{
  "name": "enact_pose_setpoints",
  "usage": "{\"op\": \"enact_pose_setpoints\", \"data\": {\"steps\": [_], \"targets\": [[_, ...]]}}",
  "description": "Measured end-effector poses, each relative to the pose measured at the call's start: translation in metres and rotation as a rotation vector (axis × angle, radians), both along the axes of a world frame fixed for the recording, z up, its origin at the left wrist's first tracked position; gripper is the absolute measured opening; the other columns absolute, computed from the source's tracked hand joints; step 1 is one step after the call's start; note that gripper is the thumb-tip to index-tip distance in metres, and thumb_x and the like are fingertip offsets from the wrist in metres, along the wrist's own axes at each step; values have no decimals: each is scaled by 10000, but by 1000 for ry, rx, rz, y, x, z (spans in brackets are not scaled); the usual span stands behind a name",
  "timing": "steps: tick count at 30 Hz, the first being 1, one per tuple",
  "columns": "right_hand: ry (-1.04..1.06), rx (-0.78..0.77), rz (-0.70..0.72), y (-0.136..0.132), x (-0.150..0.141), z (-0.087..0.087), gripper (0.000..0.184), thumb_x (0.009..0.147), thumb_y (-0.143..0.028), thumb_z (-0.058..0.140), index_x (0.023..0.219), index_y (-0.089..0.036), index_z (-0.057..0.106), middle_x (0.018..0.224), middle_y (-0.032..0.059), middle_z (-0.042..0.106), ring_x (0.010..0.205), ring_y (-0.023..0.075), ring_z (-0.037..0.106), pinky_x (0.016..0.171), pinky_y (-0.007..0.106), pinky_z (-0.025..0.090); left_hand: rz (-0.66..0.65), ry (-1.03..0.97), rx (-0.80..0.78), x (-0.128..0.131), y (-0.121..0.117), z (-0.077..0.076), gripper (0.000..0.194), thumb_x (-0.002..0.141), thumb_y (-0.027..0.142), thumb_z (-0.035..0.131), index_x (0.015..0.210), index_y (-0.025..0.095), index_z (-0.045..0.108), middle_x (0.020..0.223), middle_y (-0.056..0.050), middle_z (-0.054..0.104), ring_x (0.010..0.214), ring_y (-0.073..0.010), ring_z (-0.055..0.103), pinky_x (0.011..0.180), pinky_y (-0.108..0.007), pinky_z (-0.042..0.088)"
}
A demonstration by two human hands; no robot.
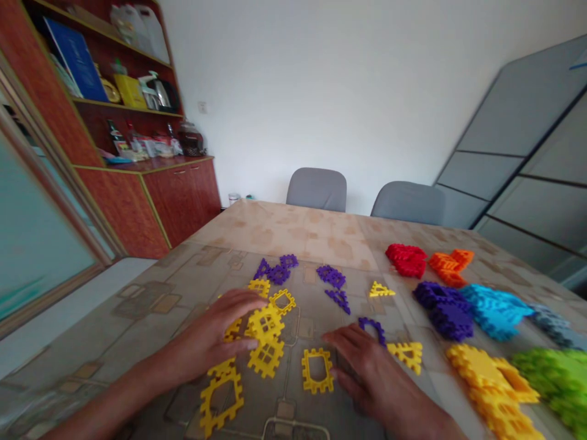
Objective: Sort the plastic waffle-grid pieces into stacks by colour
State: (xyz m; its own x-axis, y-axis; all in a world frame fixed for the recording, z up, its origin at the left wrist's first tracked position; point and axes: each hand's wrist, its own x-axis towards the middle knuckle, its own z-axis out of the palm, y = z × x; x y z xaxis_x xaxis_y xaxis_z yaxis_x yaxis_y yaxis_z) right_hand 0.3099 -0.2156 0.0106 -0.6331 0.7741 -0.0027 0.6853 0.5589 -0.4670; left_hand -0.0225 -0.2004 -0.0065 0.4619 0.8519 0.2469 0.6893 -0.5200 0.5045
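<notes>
My left hand [215, 333] lies flat with fingers stretched out over a cluster of yellow interlocking tiles [265, 330] on the table [321, 235], touching them. My right hand [367, 366] rests palm down, fingers apart, beside a yellow square frame tile [317, 370] and just below a purple tile [372, 326]. A larger yellow frame tile [221, 398] lies near my left wrist. A yellow triangle tile [406, 354] sits right of my right hand. Neither hand grips anything.
Purple tiles [279, 270] and a small yellow triangle [380, 289] lie further out. Sorted heaps stand at the right: red [406, 260], orange [449, 266], purple [443, 305], blue [495, 311], yellow [495, 385], green [554, 379]. Two grey chairs [316, 189] stand behind; a wooden cabinet [151, 189] stands left.
</notes>
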Motion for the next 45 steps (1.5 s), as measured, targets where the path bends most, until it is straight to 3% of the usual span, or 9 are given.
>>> {"op": "enact_pose_setpoints", "data": {"steps": [5, 11, 15, 21, 27, 31, 37, 42, 45], "targets": [[-48, -53, 47, -11, -12, 0, 688, 769, -248, 763, 1403, -178, 504, 1362, 109, 569, 1237, 267, 503, 1099, 383, 356, -186, 85, -43, 20, -15, -12, 604, 881, 430, 707, 1432, 357, 469, 1488, -41, 507, 1416, -303, 380, 1200, -531, 254], [-13, -54, 82, -6, 4, 13, 226, 924, -221, 555, 1131, -201, 645, 1070, 70, 675, 1022, 213, 603, 905, 328, 450, -283, 194, -101, 37, -25, -6, 586, 885, 479, 695, 1422, 406, 470, 1517, -16, 479, 1435, -303, 359, 1197, -590, 238], [31, -80, 60, 0, 15, 9, 278, 1008, -181, 384, 1035, -204, 659, 937, 52, 687, 891, 176, 629, 794, 284, 451, -297, 208, -55, 40, -28, -12, 683, 880, 356, 728, 1471, 426, 392, 1533, -8, 460, 1457, -309, 322, 1200, -610, 207], [-17, -42, 0, 1, 16, 12, 213, 961, -236, 524, 1130, -192, 646, 1083, 86, 658, 1020, 227, 605, 889, 353, 470, -237, 225, -40, 33, -30, -18, 775, 884, 381, 714, 1528, 399, 283, 1569, -32, 404, 1453, -335, 324, 1170, -576, 311], [-184, -193, 58, -11, 18, 24, 778, 694, -225, 838, 1403, -190, 519, 1423, 154, 522, 1318, 341, 460, 1097, 480, 374, -59, 177, 43, 0, -12, -4, 547, 974, 355, 574, 1482, 405, 380, 1522, -2, 473, 1417, -296, 388, 1190, -538, 274], [-163, -169, 58, -12, 13, 12, 727, 751, -132, 765, 1423, -206, 498, 1449, 151, 505, 1359, 319, 428, 1132, 472, 335, -104, 165, -8, -7, -5, 0, 522, 928, 345, 645, 1419, 406, 479, 1449, 1, 556, 1359, -280, 467, 1164, -469, 347], [-40, -45, 102, -8, 8, 0, 555, 816, -147, 692, 1343, -236, 541, 1279, 75, 602, 1213, 239, 510, 1052, 375, 404, -282, 214, -20, 15, -14, -8, 635, 854, 124, 645, 1411, 390, 495, 1437, 2, 567, 1362, -254, 467, 1209, -477, 259], [-54, -51, 104, -8, 5, 6, 502, 836, -218, 705, 1316, -242, 559, 1222, 58, 606, 1169, 229, 506, 1030, 361, 394, -275, 246, 72, 15, -14, -16, 737, 764, 45, 585, 1403, 400, 496, 1402, 15, 591, 1331, -256, 497, 1181, -448, 325], [-67, -46, 114, -8, 5, 9, 474, 838, -235, 711, 1291, -230, 571, 1198, 61, 611, 1138, 232, 515, 1003, 354, 406, -206, 241, 154, 8, -12, -23, 607, 831, 135, 598, 1358, 430, 540, 1369, 31, 621, 1271, -260, 563, 1094, -359, 444]]}}
